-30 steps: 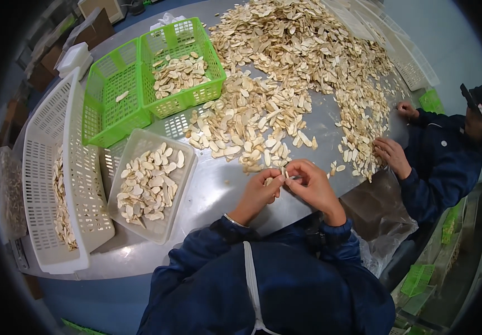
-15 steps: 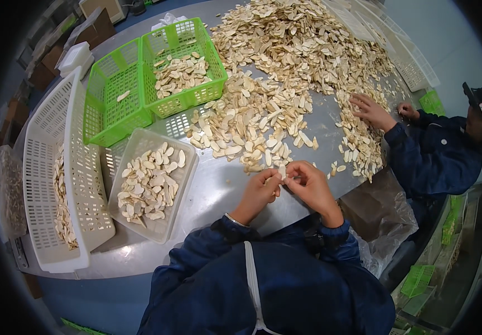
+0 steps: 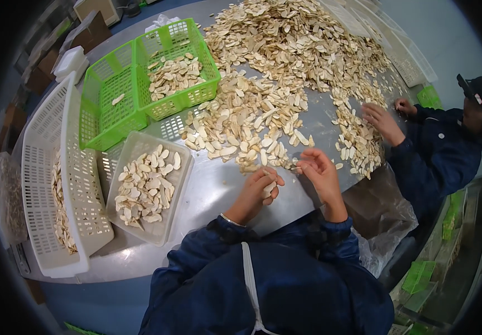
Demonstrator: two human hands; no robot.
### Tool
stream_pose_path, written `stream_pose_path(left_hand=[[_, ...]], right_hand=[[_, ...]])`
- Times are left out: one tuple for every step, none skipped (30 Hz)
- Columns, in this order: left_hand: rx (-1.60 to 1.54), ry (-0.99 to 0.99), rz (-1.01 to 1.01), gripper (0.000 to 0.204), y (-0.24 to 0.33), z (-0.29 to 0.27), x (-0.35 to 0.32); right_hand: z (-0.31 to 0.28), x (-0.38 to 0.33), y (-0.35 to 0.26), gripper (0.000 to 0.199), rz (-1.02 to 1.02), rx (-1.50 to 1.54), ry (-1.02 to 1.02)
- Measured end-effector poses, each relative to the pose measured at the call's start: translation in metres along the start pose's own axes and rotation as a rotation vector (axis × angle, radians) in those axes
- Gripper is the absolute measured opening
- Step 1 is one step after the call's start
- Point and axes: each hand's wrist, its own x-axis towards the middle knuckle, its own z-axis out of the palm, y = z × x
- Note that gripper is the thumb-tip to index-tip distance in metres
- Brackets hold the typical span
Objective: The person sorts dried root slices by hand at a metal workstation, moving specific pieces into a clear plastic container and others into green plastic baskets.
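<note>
My left hand [image 3: 256, 192] is closed around a pale dried slice [image 3: 269, 190], which shows between its fingers above the table's near edge. My right hand [image 3: 320, 172] is just to the right, its thumb and forefinger pinched together over the tabletop. A tiny bit seems to be at those fingertips, too small to name. Just beyond both hands lies a loose spread of similar slices [image 3: 252, 120]. It runs back into a large heap [image 3: 302, 42].
Left of me are a translucent tray [image 3: 182, 192] of slices, a tall white slotted basket [image 3: 93, 195] and a two-part green basket [image 3: 140, 84]. At the right, a co-worker's hand [image 3: 383, 123] reaches over slices. A clear plastic bag [image 3: 380, 223] hangs at the table edge.
My hands have come apart from a shared hold on a slice. The left keeps a slice; the right has moved slightly right. The co-worker's hand has shifted a little right and nearer.
</note>
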Motion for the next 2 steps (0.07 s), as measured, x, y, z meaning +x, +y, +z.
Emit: stream_pose_path(left_hand=[[0.001, 0.000, -0.001, 0.015, -0.0016, -0.0019, -0.0002], [-0.049, -0.020, -0.080, 0.025, -0.0029, -0.0032, -0.0004]], right_hand=[[0.0002, -0.0017, 0.0003, 0.032, 0.000, 0.001, 0.001], [0.0021, -0.0046, 0.0009, 0.031, 0.048, 0.102, -0.157]])
